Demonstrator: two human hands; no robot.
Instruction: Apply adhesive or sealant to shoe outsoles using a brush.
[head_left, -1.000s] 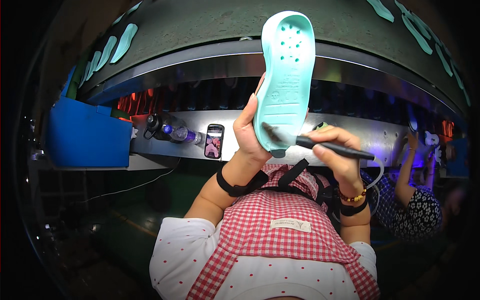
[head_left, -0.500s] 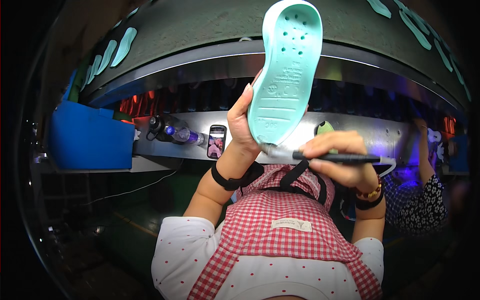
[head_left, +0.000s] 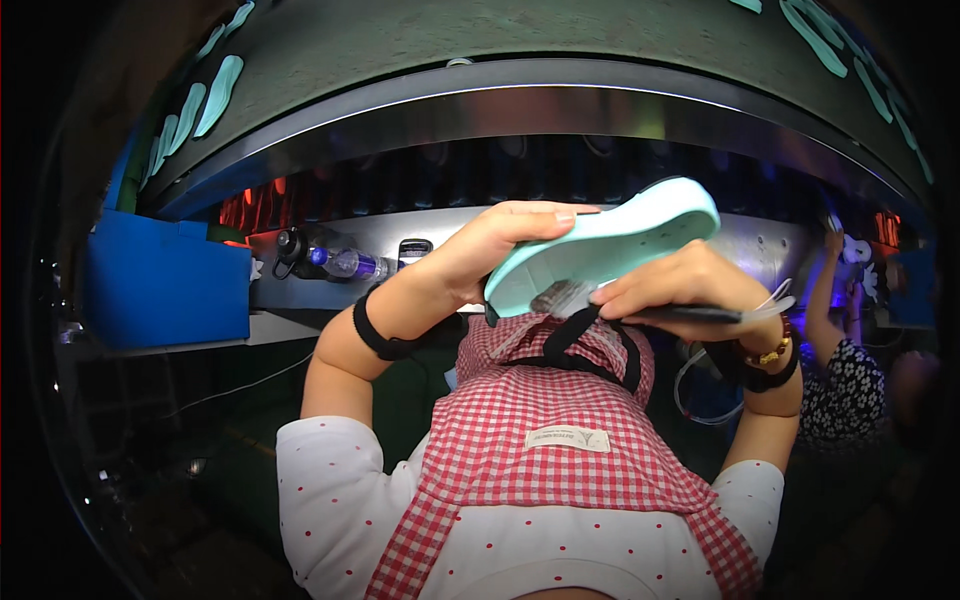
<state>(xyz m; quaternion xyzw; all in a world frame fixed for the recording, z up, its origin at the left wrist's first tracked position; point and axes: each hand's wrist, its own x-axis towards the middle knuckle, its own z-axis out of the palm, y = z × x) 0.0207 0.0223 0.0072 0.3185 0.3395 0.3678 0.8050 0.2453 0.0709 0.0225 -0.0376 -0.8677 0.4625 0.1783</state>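
My left hand [head_left: 505, 240] is closed on the edge of a mint-green shoe sole [head_left: 640, 216], which lies tilted on its side in front of my apron. Its hollowed inner face is turned toward me, and the thumb rests along the upper rim. Pinched in my right hand [head_left: 705, 282] is a brush with a black handle [head_left: 690, 314]. The brush's greyish bristles [head_left: 562, 297] are at the sole's inner face, near the end by my left hand; whether they touch it I cannot tell.
A dark belt [head_left: 520, 28] with mint-green soles [head_left: 219, 95] runs beyond a metal rail [head_left: 450, 118]. On the steel shelf stand a phone [head_left: 414, 250] and a lying clear bottle [head_left: 350, 263]. A blue bin [head_left: 170, 280] is at left; another person's arm [head_left: 824, 300] is at right.
The sole has come down toward me and tipped from upright onto its side. My left hand has shifted left and turned over its edge. The brush has moved onto the inner side.
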